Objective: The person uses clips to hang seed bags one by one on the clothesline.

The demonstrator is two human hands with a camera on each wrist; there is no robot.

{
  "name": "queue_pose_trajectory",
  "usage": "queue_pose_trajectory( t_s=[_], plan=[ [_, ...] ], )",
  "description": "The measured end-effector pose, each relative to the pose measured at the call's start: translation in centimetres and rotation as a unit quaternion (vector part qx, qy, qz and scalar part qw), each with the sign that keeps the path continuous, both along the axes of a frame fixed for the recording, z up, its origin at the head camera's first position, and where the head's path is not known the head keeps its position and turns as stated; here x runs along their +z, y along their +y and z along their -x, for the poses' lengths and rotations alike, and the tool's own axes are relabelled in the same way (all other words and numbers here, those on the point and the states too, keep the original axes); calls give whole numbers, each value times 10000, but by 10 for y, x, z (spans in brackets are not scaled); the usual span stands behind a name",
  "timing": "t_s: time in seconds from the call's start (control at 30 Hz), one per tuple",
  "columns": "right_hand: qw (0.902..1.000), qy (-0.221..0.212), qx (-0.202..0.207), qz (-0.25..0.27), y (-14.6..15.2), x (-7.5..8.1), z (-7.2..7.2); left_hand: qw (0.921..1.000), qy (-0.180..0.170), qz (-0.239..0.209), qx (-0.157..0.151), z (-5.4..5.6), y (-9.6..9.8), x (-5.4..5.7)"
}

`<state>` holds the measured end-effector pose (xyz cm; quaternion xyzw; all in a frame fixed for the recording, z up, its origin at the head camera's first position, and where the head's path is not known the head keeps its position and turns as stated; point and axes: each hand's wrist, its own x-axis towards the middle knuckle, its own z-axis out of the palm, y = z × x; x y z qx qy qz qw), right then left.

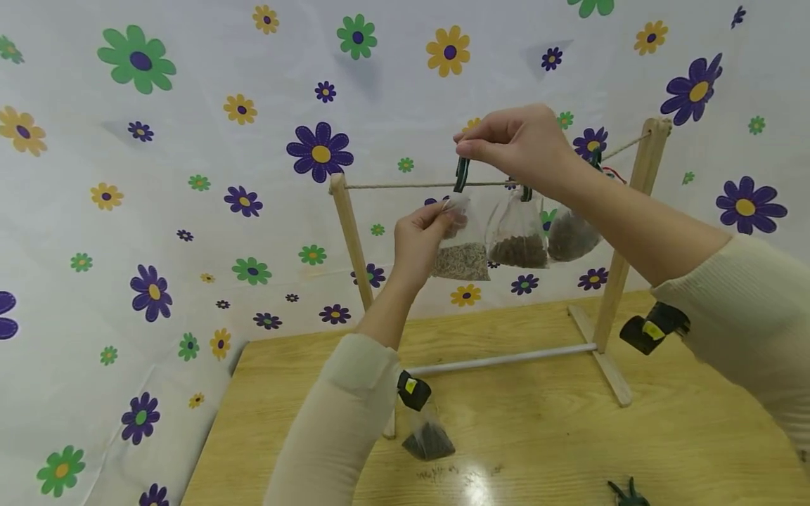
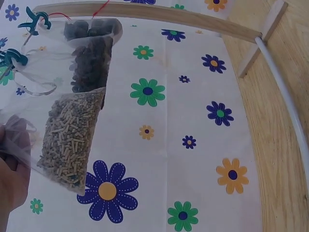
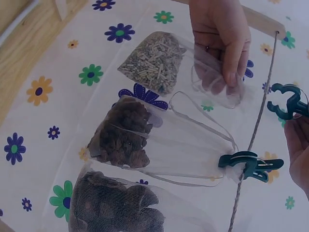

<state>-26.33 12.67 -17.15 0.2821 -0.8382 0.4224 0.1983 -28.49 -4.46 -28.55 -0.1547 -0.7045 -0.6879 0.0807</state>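
My left hand (image 1: pixel 418 242) pinches the gathered top of a sheer mesh bag (image 1: pixel 462 261), its lower part filled with pale short pellets. Just above, my right hand (image 1: pixel 522 144) squeezes a dark green spring clip (image 1: pixel 461 174). In the right wrist view the clip (image 3: pixel 289 101) has its jaws spread, beside the rope (image 3: pixel 263 104) and apart from the bag. A second mesh bag (image 3: pixel 120 133) with brown chunks hangs from the rope by another green clip (image 3: pixel 251 165). Beyond it hangs a third bag (image 1: pixel 572 235) with dark round pieces, a red cord near its top.
The rope runs between two wooden posts (image 1: pixel 351 235), joined low down by a grey bar (image 1: pixel 506 360). On the table (image 1: pixel 538 422) lie a bag of dark grains (image 1: pixel 429 441), scattered crumbs (image 1: pixel 436 474) and more green clips (image 1: pixel 629 494). A flowered sheet (image 1: pixel 209 84) hangs behind.
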Motion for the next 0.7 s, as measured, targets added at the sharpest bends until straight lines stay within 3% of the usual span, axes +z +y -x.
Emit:
queue_pose_trajectory(
  t_s=[0.33, 0.7],
  plan=[
    [9966, -620, 480, 257, -2, -4, 18, 9997, 123, -108, 168, -1, 11, 11],
    [9964, -636, -2, -555, -3, -4, 18, 9977, 201, -578, 277, -6, 9, 14]
  ],
)
